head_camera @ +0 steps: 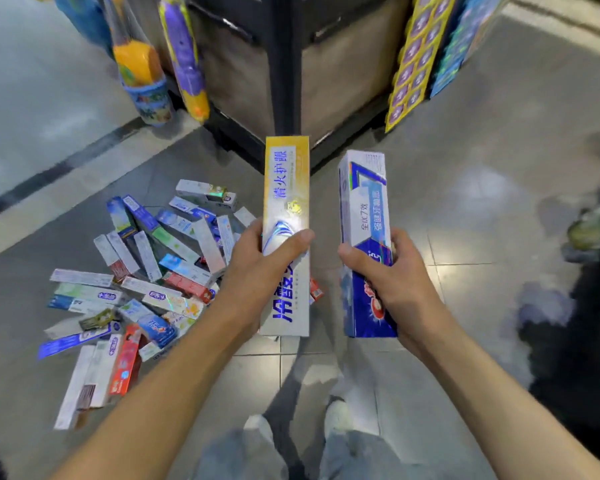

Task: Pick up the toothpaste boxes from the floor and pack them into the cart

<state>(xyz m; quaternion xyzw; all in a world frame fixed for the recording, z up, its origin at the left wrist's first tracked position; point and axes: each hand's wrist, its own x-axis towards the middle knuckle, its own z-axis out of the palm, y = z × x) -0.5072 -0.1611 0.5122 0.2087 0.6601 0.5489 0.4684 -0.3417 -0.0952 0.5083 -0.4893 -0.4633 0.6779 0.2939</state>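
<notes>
Head view: left hand (264,268) grasps a yellow toothpaste box (286,209), right hand (392,282) a blue toothpaste box (364,216), long axes pointing away. The floor pile (136,282) lies leftward, nearer the left hand (cart unseen).

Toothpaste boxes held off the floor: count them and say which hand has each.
2. The left hand grips a yellow-and-silver toothpaste box; the right hand grips a blue-and-white toothpaste box. The pile of boxes lies on the floor.
</notes>
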